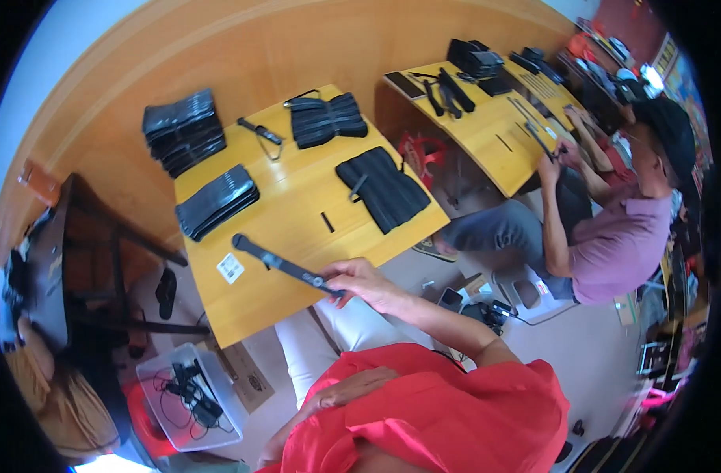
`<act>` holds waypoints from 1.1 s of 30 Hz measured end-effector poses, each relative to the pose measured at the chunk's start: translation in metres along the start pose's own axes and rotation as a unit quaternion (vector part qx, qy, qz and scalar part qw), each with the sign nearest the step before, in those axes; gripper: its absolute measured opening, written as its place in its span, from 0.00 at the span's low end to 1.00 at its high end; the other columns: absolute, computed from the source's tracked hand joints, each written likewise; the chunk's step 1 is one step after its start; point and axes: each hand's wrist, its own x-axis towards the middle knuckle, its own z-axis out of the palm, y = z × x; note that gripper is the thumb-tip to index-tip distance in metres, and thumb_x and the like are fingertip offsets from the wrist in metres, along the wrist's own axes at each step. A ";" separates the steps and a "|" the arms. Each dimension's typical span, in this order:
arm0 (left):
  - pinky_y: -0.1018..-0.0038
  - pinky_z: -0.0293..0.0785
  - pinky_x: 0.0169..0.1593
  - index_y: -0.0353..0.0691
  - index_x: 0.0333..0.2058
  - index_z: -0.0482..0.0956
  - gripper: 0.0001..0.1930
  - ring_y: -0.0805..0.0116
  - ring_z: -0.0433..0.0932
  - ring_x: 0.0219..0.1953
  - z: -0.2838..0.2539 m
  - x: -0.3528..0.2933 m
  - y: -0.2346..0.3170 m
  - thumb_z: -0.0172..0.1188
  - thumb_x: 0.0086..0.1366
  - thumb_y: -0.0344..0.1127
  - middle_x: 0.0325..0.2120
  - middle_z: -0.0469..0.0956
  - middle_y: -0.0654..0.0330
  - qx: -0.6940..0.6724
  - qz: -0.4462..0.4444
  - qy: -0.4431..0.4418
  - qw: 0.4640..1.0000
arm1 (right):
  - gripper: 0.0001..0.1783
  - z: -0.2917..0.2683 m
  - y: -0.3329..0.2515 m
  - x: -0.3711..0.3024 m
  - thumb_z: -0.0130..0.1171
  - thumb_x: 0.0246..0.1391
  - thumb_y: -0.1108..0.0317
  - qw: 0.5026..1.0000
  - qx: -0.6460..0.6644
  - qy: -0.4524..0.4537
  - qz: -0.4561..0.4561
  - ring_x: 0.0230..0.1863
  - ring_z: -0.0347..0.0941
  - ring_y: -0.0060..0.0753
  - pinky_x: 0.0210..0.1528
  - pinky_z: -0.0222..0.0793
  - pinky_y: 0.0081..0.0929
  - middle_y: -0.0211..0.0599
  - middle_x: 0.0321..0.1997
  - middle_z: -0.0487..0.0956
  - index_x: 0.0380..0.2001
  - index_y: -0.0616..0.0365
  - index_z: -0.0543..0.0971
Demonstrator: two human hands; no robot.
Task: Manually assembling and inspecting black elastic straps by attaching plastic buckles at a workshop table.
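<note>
My right hand (364, 282) is closed on one end of a long, slim black bar (282, 264). The bar has a rounded far tip and a small round silvery part near my fingers. It slants up to the left over the front of the yellow table (297, 311); I cannot make out its exact kind. Across the front of my red shirt lies my left hand (360, 386), fingers stretched out and holding nothing. A white printed label (230, 268) is on the table near the bar's tip. Beyond it is a short black strip (327, 221).
Stacks of glossy black packages (217, 201) and strapped black bundles (382, 189) sit on the table, with another black bar-like piece (260, 130) behind. A clear bin (191, 398) of cables stands on the floor at left. At right, a person in purple (620, 240) works at another table (486, 146).
</note>
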 end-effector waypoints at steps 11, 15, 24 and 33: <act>0.73 0.64 0.42 0.33 0.24 0.74 0.20 0.67 0.71 0.33 0.001 -0.009 0.083 0.49 0.61 0.47 0.26 0.72 0.56 -0.002 -0.083 0.187 0.979 | 0.16 0.019 -0.003 0.007 0.52 0.52 0.69 0.997 0.019 -0.065 0.032 0.30 0.75 0.24 0.27 0.73 0.19 0.36 0.35 0.77 0.44 0.65 0.73; 0.71 0.62 0.50 0.35 0.49 0.65 0.26 0.68 0.68 0.44 -0.003 0.005 0.121 0.53 0.61 0.50 0.41 0.70 0.59 0.098 0.095 0.323 0.937 | 0.17 0.032 -0.003 -0.001 0.52 0.52 0.69 0.995 0.038 -0.084 0.042 0.30 0.75 0.24 0.27 0.73 0.19 0.36 0.36 0.77 0.45 0.63 0.73; 0.75 0.69 0.45 0.35 0.44 0.71 0.15 0.72 0.74 0.41 0.004 0.009 0.111 0.54 0.63 0.38 0.38 0.74 0.59 -0.011 0.133 0.439 0.888 | 0.07 0.063 0.021 -0.003 0.56 0.48 0.71 0.989 -0.078 -0.044 -0.122 0.31 0.74 0.28 0.27 0.73 0.23 0.34 0.32 0.74 0.32 0.60 0.73; 0.78 0.79 0.31 0.33 0.40 0.71 0.11 0.70 0.78 0.29 -0.001 0.001 0.119 0.53 0.63 0.33 0.31 0.76 0.57 -0.051 0.115 0.481 0.867 | 0.10 0.059 0.023 -0.005 0.61 0.45 0.76 0.903 -0.299 -0.059 -0.302 0.31 0.73 0.31 0.31 0.70 0.23 0.36 0.32 0.71 0.34 0.62 0.77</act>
